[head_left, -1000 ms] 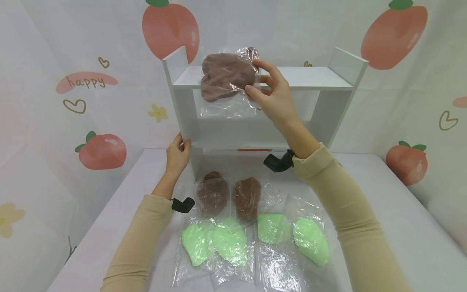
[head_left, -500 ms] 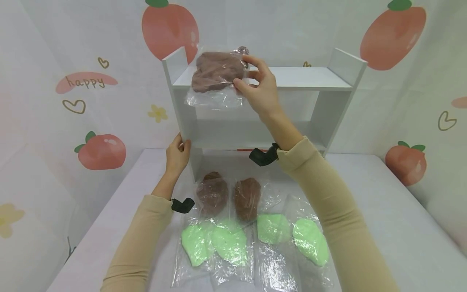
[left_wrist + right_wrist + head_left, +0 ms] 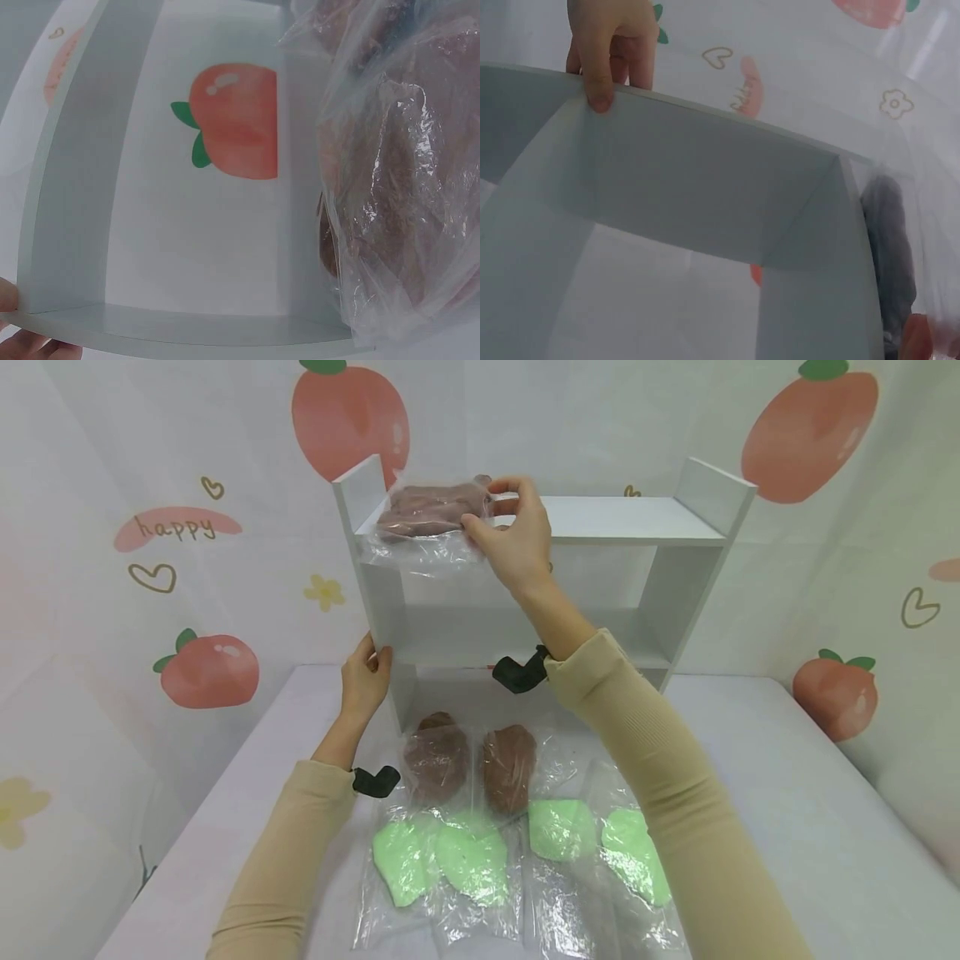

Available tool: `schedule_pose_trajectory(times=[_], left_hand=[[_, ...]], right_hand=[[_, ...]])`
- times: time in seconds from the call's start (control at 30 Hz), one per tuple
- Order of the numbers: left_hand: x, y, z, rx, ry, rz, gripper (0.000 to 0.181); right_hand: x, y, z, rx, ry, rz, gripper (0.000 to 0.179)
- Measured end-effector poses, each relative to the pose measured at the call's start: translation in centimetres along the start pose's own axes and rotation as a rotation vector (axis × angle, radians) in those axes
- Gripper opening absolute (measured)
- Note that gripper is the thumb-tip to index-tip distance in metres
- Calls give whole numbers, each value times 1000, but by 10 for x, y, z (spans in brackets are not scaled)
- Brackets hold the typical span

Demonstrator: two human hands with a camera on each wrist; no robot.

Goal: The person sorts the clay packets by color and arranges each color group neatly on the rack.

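Note:
My right hand pinches the right edge of a clear plastic bag holding a lump of brown clay. The bag lies at the left end of the top board of a white shelf unit, its loose flap hanging over the front edge. The right wrist view shows this clay against the board, beside my right fingertips. Lower down, my left hand grips the shelf's left side panel; in the right wrist view its thumb presses on the front edge of the panel.
Two bagged brown lumps lie on the table before the shelf. Several bags of light green clay lie nearer. A fruit-patterned backdrop hangs behind. The shelf's upright end panel stands left of the held bag.
My right hand has moved left and slightly down with the bag. The bag has tilted from facing me to nearly flat on the top board. My left hand has not moved.

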State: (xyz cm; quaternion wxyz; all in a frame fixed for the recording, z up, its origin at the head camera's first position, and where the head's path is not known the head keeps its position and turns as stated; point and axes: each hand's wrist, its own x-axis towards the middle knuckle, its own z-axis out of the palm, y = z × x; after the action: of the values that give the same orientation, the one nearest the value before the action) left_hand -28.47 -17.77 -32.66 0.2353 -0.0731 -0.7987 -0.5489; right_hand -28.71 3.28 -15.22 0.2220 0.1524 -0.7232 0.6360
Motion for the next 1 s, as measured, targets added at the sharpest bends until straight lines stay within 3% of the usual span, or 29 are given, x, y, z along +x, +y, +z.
schedule_pose_trajectory(times=[0.17,0.37,0.63,1.0], left_hand=[[0,1,1,-2,5,-28,43],[0,1,1,5,0,-55,44],[0,1,1,19,11,-25,42],[0,0,2,27,22,-16,42]], right_hand=[[2,-5,5,-44,46,-10,27],[5,-8,9,-70,56,11,29],[5,-9,12,-38,-69,94,36],[6,-13,6,-141,-309,214,57]])
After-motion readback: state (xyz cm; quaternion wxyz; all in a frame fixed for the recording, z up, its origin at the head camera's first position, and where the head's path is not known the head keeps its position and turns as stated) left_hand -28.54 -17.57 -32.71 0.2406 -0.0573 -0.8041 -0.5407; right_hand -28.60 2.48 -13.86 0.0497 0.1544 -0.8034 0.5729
